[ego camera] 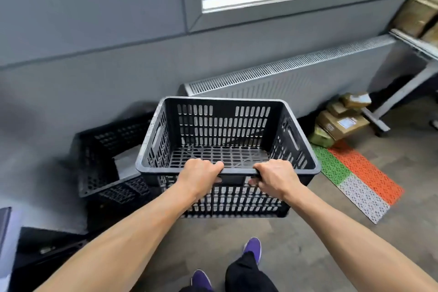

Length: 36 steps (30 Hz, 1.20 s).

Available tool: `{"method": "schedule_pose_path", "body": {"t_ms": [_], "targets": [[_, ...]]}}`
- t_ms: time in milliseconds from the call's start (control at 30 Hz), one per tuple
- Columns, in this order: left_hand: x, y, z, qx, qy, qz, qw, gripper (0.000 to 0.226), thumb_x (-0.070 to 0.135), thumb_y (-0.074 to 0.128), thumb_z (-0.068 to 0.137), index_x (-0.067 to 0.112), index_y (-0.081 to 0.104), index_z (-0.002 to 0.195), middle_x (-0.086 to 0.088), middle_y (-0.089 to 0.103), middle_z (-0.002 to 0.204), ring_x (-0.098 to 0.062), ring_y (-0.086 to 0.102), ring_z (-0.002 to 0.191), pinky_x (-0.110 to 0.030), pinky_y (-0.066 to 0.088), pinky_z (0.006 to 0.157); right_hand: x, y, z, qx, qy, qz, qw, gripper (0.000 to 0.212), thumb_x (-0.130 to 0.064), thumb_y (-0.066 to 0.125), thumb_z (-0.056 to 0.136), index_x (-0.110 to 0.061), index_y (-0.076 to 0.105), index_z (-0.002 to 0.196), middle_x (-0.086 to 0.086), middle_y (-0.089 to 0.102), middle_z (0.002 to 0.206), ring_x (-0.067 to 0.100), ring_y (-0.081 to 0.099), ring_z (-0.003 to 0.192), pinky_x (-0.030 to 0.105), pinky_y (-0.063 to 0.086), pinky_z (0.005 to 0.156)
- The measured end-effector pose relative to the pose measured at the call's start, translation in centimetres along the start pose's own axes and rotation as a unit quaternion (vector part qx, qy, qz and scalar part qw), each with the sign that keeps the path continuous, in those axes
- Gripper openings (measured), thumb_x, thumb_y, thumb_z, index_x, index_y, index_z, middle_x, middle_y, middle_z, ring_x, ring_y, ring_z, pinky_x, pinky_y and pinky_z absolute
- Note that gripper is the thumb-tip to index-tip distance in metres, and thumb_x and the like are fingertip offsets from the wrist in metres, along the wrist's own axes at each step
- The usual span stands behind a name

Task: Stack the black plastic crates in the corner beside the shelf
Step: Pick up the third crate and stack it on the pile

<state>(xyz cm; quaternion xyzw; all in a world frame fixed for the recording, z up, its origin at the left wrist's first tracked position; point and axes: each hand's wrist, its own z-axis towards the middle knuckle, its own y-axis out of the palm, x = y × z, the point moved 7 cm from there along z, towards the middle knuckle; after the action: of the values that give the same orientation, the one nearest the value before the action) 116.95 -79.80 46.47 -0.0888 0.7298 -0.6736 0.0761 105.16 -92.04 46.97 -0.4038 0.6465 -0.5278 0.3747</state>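
Here, 2 hands — left hand (pixel 201 176), right hand (pixel 276 179) — fingers clenched on empty black crate (pixel 227 130).

Your left hand (pixel 201 176): fingers curled over the near rim of the black crate (pixel 227 130), knuckles up | your right hand (pixel 275 179): gripping the same rim just beside it | both forearms bare, stretched forward, converging

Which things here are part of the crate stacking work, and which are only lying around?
Job: black slotted plastic crate held by left hand and right hand; second black crate by the wall.
Lying about: brown cardboard boxes; orange, green and white mat.
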Motion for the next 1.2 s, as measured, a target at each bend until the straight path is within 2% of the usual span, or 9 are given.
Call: {"method": "schedule_pose_path", "body": {"t_ms": [233,400,500,667,900,1033,1200], "targets": [[-6.1,-1.5,-7.0,0.012,-0.064,0.022,0.998,0.025,0.042,0.051,0.098,0.018,0.049,0.099,-0.001,0.07,0.086,-0.027,0.067,0.077,-0.033,0.038,0.057,-8.8,-1.6,2.2,0.032,-0.065,-0.02,0.997,0.038,-0.057,0.051,0.091,-0.021,0.062,0.089,0.001,0.073,0.086,0.025,0.07,0.084,0.032,0.05,0.067],[-10.0,-1.7,-10.6,0.001,-0.131,0.041,0.991,0.013,0.027,0.06,0.095,0.02,0.05,0.098,0.0,0.071,0.082,-0.026,0.067,0.072,-0.033,0.038,0.054,-13.5,-2.6,4.2,0.049,-0.101,-0.038,0.993,0.037,-0.056,0.051,0.09,-0.021,0.063,0.095,0.001,0.073,0.087,0.026,0.07,0.085,0.033,0.05,0.07],[-11.8,-1.9,-11.9,0.01,-0.153,0.033,0.988,0.016,0.032,0.058,0.096,0.019,0.052,0.102,-0.001,0.071,0.085,-0.027,0.068,0.078,-0.034,0.036,0.056,-15.5,-3.1,5.7,0.054,-0.122,-0.043,0.99,0.034,-0.055,0.052,0.091,-0.023,0.062,0.096,0.003,0.073,0.087,0.028,0.07,0.085,0.035,0.051,0.07],[-15.0,-1.5,-12.6,0.011,-0.19,0.033,0.981,0.027,0.042,0.047,0.099,0.018,0.049,0.112,-0.002,0.071,0.094,-0.03,0.068,0.086,-0.034,0.037,0.06,-18.2,-3.2,9.4,0.057,-0.161,-0.055,0.984,0.039,-0.058,0.05,0.091,-0.021,0.061,0.098,0.003,0.072,0.088,0.028,0.07,0.085,0.034,0.048,0.068],[-20.9,-0.6,-12.2,-0.005,-0.249,0.021,0.968,0.03,0.042,0.045,0.1,0.018,0.049,0.117,-0.002,0.071,0.097,-0.029,0.068,0.089,-0.033,0.038,0.061,-21.1,-2.3,16.6,0.05,-0.221,-0.065,0.972,0.038,-0.056,0.052,0.09,-0.02,0.059,0.097,0.004,0.072,0.086,0.03,0.07,0.082,0.037,0.049,0.067],[-24.0,0.0,-11.5,-0.026,-0.272,0.036,0.961,0.026,0.036,0.044,0.102,0.016,0.049,0.119,-0.002,0.07,0.094,-0.027,0.069,0.084,-0.032,0.04,0.058,-22.5,-1.9,20.7,0.042,-0.251,-0.067,0.965,0.034,-0.052,0.051,0.092,-0.02,0.057,0.101,0.003,0.072,0.087,0.029,0.07,0.084,0.038,0.05,0.068],[-26.6,0.4,-10.3,-0.035,-0.294,0.03,0.955,0.035,0.04,0.04,0.103,0.015,0.048,0.126,-0.003,0.07,0.1,-0.028,0.069,0.088,-0.032,0.036,0.059,-23.3,-1.5,24.3,0.039,-0.279,-0.058,0.958,0.033,-0.051,0.052,0.093,-0.019,0.056,0.101,0.003,0.072,0.085,0.03,0.07,0.082,0.036,0.043,0.062]]}}
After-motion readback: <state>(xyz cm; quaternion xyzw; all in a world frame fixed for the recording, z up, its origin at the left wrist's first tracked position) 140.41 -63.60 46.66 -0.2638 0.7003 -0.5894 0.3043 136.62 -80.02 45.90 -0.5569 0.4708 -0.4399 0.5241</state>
